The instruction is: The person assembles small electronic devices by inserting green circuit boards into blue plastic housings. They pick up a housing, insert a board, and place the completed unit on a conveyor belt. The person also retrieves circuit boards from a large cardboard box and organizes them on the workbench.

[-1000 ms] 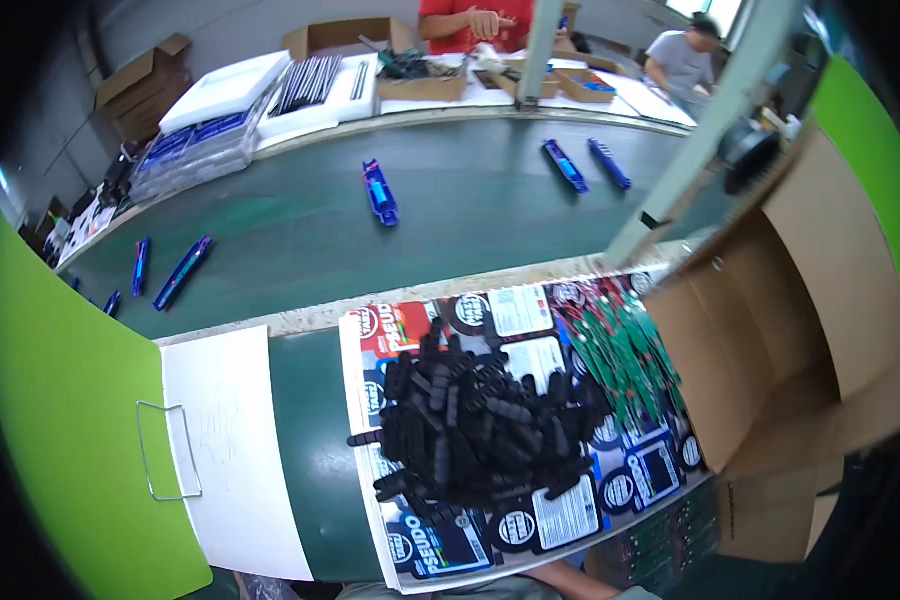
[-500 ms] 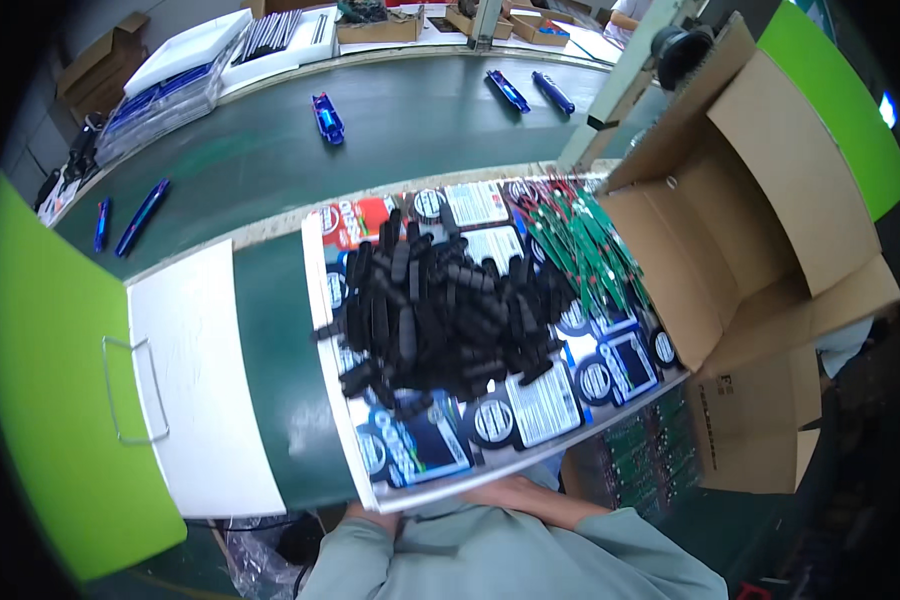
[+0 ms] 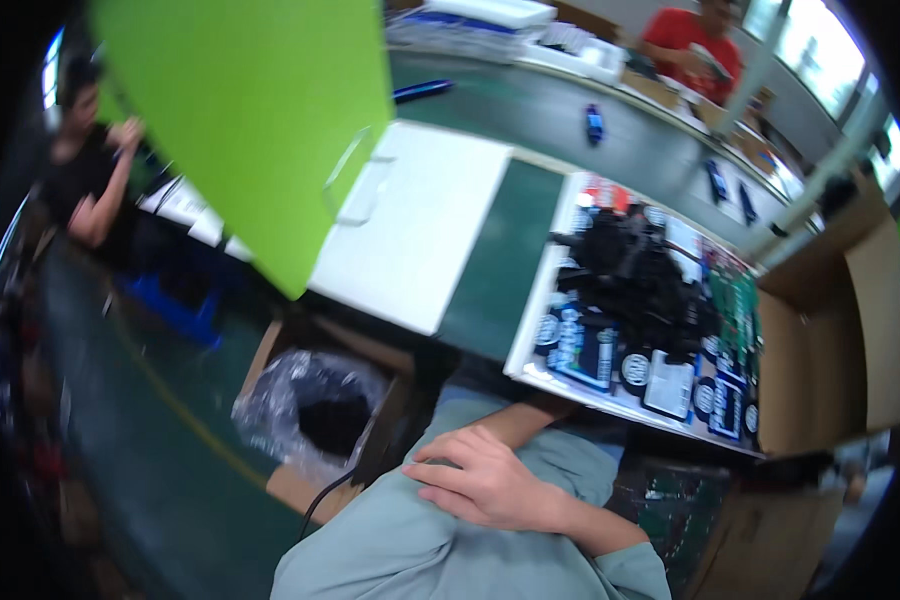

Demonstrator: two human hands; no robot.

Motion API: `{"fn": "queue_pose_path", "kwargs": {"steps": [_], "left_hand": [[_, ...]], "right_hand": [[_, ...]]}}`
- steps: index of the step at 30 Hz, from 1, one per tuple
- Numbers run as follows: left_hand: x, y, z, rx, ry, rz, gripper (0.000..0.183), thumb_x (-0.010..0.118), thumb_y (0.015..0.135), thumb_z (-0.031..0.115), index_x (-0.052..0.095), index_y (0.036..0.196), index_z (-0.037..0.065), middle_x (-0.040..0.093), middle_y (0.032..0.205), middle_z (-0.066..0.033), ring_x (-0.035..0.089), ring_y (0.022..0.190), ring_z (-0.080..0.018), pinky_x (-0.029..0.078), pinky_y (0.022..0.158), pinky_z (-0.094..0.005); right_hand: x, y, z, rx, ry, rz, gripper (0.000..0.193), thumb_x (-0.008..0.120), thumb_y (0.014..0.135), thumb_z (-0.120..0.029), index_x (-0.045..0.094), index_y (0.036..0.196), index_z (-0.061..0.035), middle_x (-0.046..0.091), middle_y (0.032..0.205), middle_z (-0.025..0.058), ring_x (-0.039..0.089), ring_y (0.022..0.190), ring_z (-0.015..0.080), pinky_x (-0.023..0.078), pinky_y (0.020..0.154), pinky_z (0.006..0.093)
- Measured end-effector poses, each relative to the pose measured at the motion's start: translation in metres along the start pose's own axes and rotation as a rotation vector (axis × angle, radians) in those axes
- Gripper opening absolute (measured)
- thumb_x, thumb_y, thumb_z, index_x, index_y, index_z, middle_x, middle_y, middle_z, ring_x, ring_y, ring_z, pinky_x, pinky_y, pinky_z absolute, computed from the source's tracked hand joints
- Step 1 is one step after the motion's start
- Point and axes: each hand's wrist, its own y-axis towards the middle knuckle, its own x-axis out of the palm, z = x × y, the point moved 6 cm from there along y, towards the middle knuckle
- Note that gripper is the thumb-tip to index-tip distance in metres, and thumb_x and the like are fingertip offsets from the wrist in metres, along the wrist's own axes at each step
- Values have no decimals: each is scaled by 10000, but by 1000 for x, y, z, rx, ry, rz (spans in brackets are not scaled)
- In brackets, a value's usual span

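Note:
My right hand lies across my left forearm and sleeve, its fingers stretched out, with nothing in it. My left forearm runs up beneath the front edge of the work surface, and the left hand itself is hidden there. Beyond it, a board covered with printed labels carries a heap of small black parts. Beside that heap lies a bunch of narrow green circuit boards.
An open cardboard box stands at the right. At the left are a white panel and a tall green divider. Below sits a carton with a clear plastic bag. Blue casings lie along the green belt. Two other people are in view.
My view has swung to the left, bringing the floor and another person into sight. My right hand, hidden below the edge before, now shows on my left forearm.

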Motion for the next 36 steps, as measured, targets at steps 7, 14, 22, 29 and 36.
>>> {"fn": "queue_pose_path", "kwargs": {"steps": [7,14,22,29,36], "left_hand": [[15,-31,13,-34,-19,71,423,565,981,292,607,1280,-5,654,1171,-226,645,1055,-378,525,896,-435],[20,-40,26,-49,-37,73,422,563,982,286,604,1282,-8,651,1170,-224,646,1050,-376,527,891,-435],[-2,-11,51,76,30,28,420,560,984,279,601,1284,-12,649,1169,-223,647,1043,-374,529,885,-434],[-32,19,109,310,105,-14,418,558,985,273,598,1285,-15,647,1168,-222,648,1037,-371,531,879,-434],[-33,60,190,643,206,-174,416,556,986,267,596,1287,-19,645,1167,-221,648,1031,-369,533,874,-433]], "right_hand": [[10,32,-55,-141,351,-267,155,733,866,-92,676,994,-25,662,960,75,645,933,232,478,819,359],[-5,27,-72,-233,373,-177,206,733,883,-113,687,1063,-24,682,1021,84,668,891,236,499,812,383],[67,56,16,2,354,-644,340,615,944,-155,646,1273,-73,657,1108,163,667,974,394,528,843,465],[115,77,-34,-275,316,-704,184,661,857,-158,679,862,25,654,734,236,664,791,436,528,693,501],[127,110,-47,-263,365,-595,321,638,912,-327,756,934,-30,719,876,216,685,864,408,536,790,502]]}}
